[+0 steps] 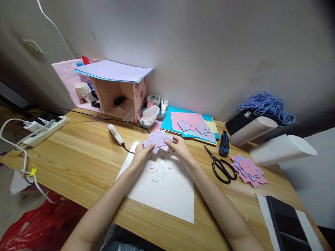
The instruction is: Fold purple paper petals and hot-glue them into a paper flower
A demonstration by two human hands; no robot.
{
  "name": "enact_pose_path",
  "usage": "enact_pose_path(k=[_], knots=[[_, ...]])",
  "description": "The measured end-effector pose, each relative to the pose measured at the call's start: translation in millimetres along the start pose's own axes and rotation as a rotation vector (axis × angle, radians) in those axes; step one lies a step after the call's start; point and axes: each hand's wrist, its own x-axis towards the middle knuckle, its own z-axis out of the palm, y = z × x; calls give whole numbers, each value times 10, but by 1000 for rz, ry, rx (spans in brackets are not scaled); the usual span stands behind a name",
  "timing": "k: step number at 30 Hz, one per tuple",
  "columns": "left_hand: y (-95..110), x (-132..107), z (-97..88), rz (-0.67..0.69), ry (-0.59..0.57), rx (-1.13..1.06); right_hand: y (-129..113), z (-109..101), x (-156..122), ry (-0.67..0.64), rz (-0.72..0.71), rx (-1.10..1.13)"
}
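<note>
Both my hands hold a lilac folded-paper flower [158, 141] just above a white sheet [167, 188] on the wooden desk [78, 157]. My left hand [141, 152] pinches the flower's lower left petals. My right hand [180, 145] grips its right side with curled fingers. The white sheet under them carries small red and blue marks. A white glue gun [115, 134] lies on the desk left of the flower, its black cord running toward the sheet.
Black scissors [222, 167] and a blue-black cutter [224, 143] lie to the right. A pink and lilac paper flower [248, 170] sits beyond them. Coloured paper sheets with cut pieces [191, 126], a wooden box [117, 94], a power strip [44, 129] and a dark tablet [288, 219] ring the desk.
</note>
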Motion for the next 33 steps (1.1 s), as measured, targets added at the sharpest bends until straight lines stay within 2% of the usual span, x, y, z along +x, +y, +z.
enact_pose_path(k=[3, 8, 13, 19, 22, 25, 28, 30, 31, 33], knots=[[22, 12, -35, -39, -28, 55, -55, -17, -24, -37, 9, 6], [42, 22, -103, -86, -198, 50, -132, -60, -50, -154, 28, 4], [74, -14, -91, -64, -178, 139, -118, -75, -35, -192, 44, -3], [117, -26, -52, 7, -98, 313, -137, -97, -49, -232, -12, -105], [109, -95, -147, 100, -102, 415, -192, -60, -103, -312, -62, -209], [127, -252, -474, 281, -32, 514, -228, 36, -177, -365, -122, -338], [200, -436, -1058, 648, 257, 707, -223, 158, -257, -363, -155, -439], [257, -518, -1495, 855, 343, 984, -199, 246, -296, -391, -165, -469], [278, -537, -1692, 918, 353, 1123, -181, 295, -305, -402, -177, -482], [296, -525, -1990, 938, 314, 1356, -135, 414, -291, -391, -214, -505]])
